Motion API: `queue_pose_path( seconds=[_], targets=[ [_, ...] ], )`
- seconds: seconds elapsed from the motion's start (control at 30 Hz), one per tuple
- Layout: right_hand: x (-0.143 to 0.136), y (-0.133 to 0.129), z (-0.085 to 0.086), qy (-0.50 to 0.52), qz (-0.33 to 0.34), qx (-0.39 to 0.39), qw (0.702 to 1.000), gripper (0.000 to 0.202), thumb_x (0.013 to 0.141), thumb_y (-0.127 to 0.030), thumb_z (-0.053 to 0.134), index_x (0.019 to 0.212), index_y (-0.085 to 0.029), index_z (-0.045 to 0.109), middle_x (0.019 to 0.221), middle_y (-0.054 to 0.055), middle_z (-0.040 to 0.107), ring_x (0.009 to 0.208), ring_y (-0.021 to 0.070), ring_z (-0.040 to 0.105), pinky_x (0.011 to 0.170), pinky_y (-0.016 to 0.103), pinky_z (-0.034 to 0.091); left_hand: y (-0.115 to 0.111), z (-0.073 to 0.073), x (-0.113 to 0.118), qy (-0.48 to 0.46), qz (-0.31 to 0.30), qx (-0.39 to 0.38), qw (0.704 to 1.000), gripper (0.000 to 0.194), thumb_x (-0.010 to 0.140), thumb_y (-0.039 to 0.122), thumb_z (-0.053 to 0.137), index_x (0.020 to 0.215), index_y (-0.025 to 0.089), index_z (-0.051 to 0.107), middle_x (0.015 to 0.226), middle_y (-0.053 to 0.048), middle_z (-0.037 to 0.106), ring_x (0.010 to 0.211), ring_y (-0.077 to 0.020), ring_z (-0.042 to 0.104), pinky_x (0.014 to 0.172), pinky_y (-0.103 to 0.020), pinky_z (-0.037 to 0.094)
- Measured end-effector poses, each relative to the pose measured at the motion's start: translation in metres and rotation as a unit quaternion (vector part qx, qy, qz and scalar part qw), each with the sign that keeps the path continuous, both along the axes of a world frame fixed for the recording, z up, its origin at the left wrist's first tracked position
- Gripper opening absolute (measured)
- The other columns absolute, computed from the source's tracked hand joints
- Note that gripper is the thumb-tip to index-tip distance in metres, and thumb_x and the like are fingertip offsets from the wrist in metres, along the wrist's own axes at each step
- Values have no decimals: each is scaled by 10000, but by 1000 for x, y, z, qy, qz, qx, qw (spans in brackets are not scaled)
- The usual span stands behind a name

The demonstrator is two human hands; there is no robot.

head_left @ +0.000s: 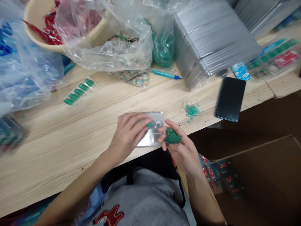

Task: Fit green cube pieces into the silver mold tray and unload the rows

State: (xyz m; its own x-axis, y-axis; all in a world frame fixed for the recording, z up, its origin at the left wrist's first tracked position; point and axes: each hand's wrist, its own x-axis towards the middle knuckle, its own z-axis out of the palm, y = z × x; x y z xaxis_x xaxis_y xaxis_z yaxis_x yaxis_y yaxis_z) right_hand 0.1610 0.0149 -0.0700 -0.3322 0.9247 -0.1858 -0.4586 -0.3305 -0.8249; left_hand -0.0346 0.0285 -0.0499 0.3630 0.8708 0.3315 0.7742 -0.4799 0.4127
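Note:
A clear plastic blister tray (160, 116) with molded hollows lies near the front edge of the table. My left hand (128, 133) reaches over the tray's left part, its fingers bent and close together. At its fingertips is a small green piece (149, 125), over or in a hollow; the thumb is hidden. Just right of the tray, my right hand (183, 149) is turned up with curled fingers around several shiny green pieces (172, 137). The fingertips of this hand hang over the tray's right edge.
Green strips (79, 92) lie at left. Behind are a tub (42, 45) of red packets, plastic bags (96, 55), a blue pen (166, 74) and stacked clear trays (211, 34). Right are a green scrap pile (191, 110), a phone (230, 99) and, below the table, a cardboard box (265, 169).

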Motion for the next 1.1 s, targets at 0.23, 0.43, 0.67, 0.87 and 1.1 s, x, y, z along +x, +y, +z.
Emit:
queue_pose_path(
  seconds=[0.23, 0.43, 0.67, 0.87, 1.1],
  targets=[
    [-7, -3, 11, -76, 54, 61, 994, 670, 812, -117, 465, 1444, -307, 352, 1334, 75, 581, 804, 122, 658, 817, 350, 573, -1, 34, 19, -23, -75, -39, 996, 222, 930, 128, 542, 1139, 176, 598, 1140, -98, 623, 1063, -235, 555, 936, -415, 452],
    [-6, -3, 18, -97, 50, 81, 991, 574, 837, -182, 528, 1387, -315, 432, 1299, 65, 602, 785, 118, 656, 744, 318, 581, -1, 34, 18, -148, -52, -106, 982, 90, 933, 165, 563, 993, 197, 622, 1037, -51, 652, 995, -176, 595, 899, -349, 487],
    [-17, -4, 29, -160, -107, 92, 977, 102, 863, -228, 637, 961, -225, 667, 758, -12, 685, 616, 90, 625, 580, 219, 530, -12, 34, 13, -307, 13, -222, 925, 75, 907, 171, 601, 953, 227, 619, 910, -15, 672, 871, -152, 657, 757, -280, 555],
    [-19, -4, 33, -181, -129, 134, 966, 106, 865, -177, 619, 907, -223, 704, 916, 18, 695, 644, 87, 640, 575, 230, 544, -15, 37, 13, -204, -29, -99, 974, 124, 931, 158, 552, 981, 263, 597, 913, -5, 669, 825, -155, 646, 732, -326, 537],
    [-17, -7, 28, -71, -70, 53, 994, 84, 864, -225, 650, 928, -229, 704, 765, -9, 712, 558, 82, 646, 477, 187, 505, -16, 44, 12, -77, -51, 41, 995, 105, 916, 178, 575, 852, 253, 610, 883, 14, 693, 814, -159, 661, 765, -339, 550]
  ],
)
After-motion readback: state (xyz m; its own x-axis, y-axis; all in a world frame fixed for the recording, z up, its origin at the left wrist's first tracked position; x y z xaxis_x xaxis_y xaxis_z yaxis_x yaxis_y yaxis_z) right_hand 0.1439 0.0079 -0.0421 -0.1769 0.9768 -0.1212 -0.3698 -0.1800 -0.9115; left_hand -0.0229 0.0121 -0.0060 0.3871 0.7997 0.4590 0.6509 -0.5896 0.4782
